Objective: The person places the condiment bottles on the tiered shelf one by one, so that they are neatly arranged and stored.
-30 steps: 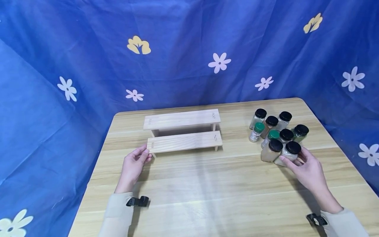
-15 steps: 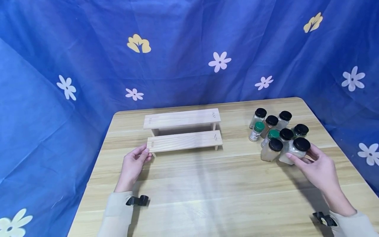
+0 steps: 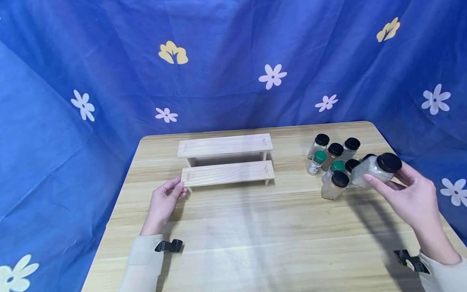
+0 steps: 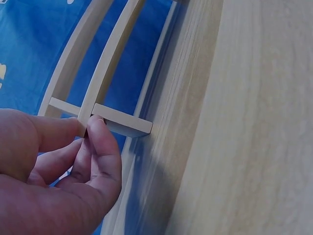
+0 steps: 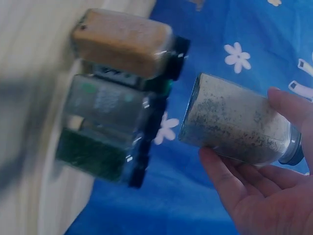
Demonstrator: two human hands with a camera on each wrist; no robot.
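Observation:
My right hand (image 3: 410, 194) grips a black-capped spice jar (image 3: 375, 169) of pale powder and holds it tilted in the air above the table's right side; the right wrist view shows the same jar (image 5: 239, 122) between thumb and fingers. Below it stands a cluster of spice jars (image 3: 333, 162) with black and green caps. My left hand (image 3: 166, 200) rests at the left end of the two-step wooden rack (image 3: 226, 162), thumb and fingertips (image 4: 98, 127) pinching the lower step's corner (image 4: 120, 125).
The wooden table (image 3: 262, 239) is backed by a blue flowered cloth (image 3: 219, 61) on all far sides. Its right edge runs close to the jars. Bare tabletop lies between my hands and in front of the rack.
My right hand has lifted the black-capped jar out of the front of the cluster, up and to the right, tilting it. The left hand has stayed on the rack.

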